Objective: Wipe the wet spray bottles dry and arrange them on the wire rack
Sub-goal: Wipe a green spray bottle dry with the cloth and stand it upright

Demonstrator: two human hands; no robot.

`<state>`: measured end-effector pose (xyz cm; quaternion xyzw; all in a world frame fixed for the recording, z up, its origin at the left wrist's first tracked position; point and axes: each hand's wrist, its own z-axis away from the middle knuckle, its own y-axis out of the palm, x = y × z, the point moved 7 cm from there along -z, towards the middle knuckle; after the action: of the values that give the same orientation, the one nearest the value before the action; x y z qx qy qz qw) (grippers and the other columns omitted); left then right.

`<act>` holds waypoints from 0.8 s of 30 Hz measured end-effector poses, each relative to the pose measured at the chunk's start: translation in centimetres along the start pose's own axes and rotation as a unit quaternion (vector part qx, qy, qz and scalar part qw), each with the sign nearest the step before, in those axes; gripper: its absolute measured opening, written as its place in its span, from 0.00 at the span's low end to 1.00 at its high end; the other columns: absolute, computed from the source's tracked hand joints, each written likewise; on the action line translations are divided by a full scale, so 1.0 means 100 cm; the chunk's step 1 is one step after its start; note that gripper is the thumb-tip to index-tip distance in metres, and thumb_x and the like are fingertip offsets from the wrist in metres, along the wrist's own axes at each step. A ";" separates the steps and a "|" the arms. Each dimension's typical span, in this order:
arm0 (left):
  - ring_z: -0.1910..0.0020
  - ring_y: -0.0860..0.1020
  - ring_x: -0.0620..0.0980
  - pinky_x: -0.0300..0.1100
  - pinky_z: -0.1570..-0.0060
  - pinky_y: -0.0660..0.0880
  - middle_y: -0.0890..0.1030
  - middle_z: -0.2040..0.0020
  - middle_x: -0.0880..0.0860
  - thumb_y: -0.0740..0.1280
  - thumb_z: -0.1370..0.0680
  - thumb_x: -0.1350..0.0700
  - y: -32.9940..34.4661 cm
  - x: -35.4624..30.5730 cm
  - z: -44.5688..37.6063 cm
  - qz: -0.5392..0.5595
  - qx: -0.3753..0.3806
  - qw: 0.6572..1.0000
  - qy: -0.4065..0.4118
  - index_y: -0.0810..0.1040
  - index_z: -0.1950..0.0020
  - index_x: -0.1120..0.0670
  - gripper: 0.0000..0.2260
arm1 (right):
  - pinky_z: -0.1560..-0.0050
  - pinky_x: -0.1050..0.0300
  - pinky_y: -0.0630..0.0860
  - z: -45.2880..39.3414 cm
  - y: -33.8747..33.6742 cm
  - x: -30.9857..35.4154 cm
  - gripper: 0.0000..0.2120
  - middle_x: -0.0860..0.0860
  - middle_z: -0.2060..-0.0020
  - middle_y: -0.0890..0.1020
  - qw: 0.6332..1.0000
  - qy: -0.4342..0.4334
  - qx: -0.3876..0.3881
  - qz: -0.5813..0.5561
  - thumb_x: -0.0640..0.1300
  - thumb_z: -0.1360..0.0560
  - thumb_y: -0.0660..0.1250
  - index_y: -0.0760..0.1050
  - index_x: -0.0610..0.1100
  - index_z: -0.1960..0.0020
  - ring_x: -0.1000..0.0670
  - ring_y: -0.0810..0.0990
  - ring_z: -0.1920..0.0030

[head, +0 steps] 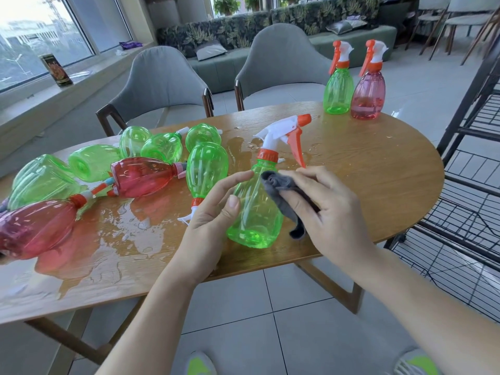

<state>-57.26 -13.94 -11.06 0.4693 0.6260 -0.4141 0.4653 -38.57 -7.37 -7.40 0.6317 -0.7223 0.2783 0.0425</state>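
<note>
My bottle is green with an orange and white top; my cloth is grey; table brown.

wire rack cut off at right edge, red bottle cropped at left, shoes cut by bottom edge
</note>
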 end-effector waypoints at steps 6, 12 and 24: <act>0.22 0.72 0.55 0.66 0.21 0.63 0.80 0.27 0.50 0.63 0.15 0.46 0.002 -0.005 -0.001 -0.007 0.005 1.000 0.018 0.81 0.29 0.41 0.16 | 0.45 0.73 0.70 -0.007 0.003 -0.012 0.13 0.48 0.48 0.83 0.996 0.086 -0.004 -0.010 0.39 0.19 0.69 0.82 0.37 0.36 0.60 0.78 0.48; 0.23 0.71 0.65 0.71 0.23 0.63 0.80 0.29 0.54 0.64 0.15 0.43 0.007 -0.002 -0.003 0.004 -0.010 1.000 0.011 0.78 0.26 0.43 0.18 | 0.44 0.67 0.74 0.005 0.001 -0.009 0.12 0.50 0.47 0.83 0.993 0.105 0.022 -0.057 0.41 0.19 0.69 0.82 0.41 0.36 0.58 0.81 0.45; 0.24 0.72 0.66 0.71 0.25 0.68 0.78 0.26 0.59 0.74 0.22 0.43 0.013 0.002 -0.006 0.038 -0.003 0.999 -0.017 0.75 0.25 0.40 0.25 | 0.45 0.66 0.74 0.010 0.002 0.000 0.12 0.48 0.49 0.81 0.996 0.056 0.053 -0.040 0.42 0.20 0.70 0.83 0.40 0.38 0.55 0.80 0.48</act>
<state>-56.15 -13.03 -11.26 0.4839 0.6009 -0.4027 0.4926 -38.45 -7.78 -8.32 0.6450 -0.6771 0.3492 0.0598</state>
